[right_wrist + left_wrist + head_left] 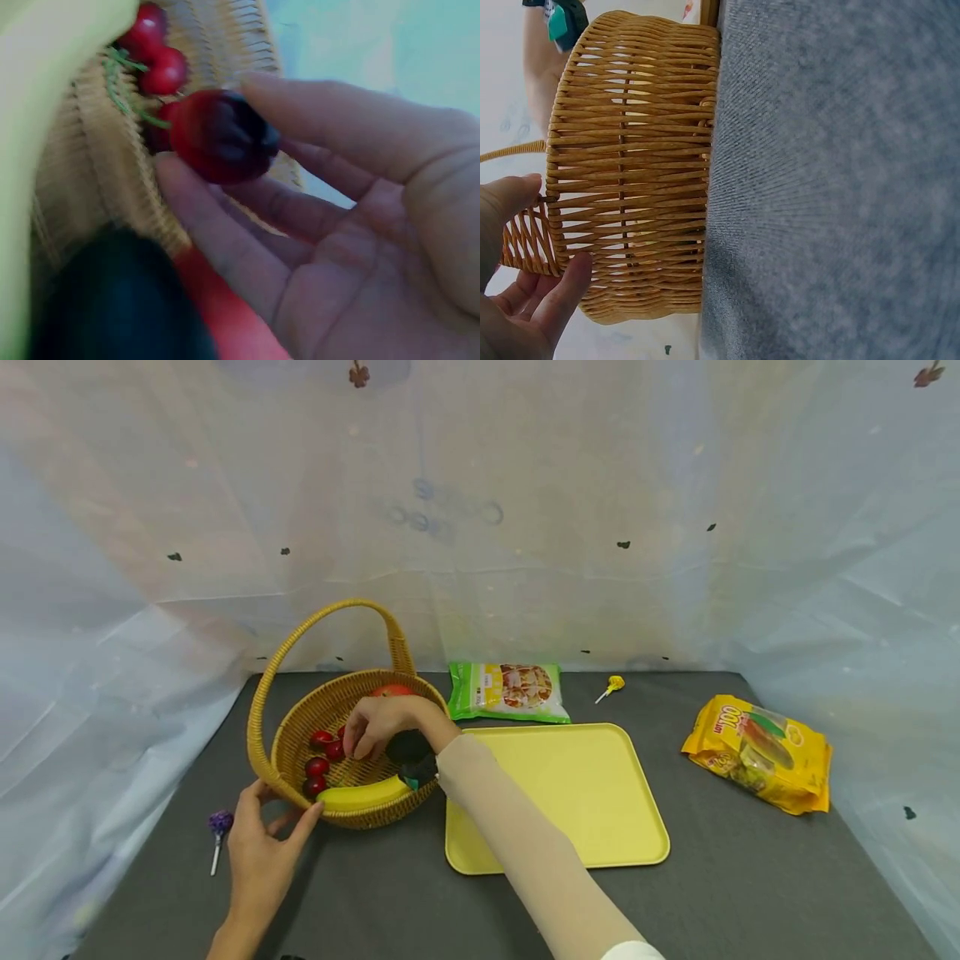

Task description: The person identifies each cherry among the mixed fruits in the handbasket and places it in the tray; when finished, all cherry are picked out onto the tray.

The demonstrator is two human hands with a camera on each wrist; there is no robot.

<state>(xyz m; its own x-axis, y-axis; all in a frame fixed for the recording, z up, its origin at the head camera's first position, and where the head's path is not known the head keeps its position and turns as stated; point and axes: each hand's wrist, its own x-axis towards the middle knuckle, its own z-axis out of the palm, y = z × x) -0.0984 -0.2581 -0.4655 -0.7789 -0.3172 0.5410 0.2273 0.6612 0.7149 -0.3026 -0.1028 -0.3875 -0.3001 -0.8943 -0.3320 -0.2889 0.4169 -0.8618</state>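
From the head view, the right hand [378, 722] reaches into the wicker basket [300, 714] among the red cherries [317, 767], while the left hand [258, 847] steadies the basket's near rim beside a banana [363, 795].

Left wrist view — thumb and fingers spread open, touching the basket wall [630, 187].

Right wrist view — fingers pinch one dark red cherry [223, 136] just above the basket's floor.
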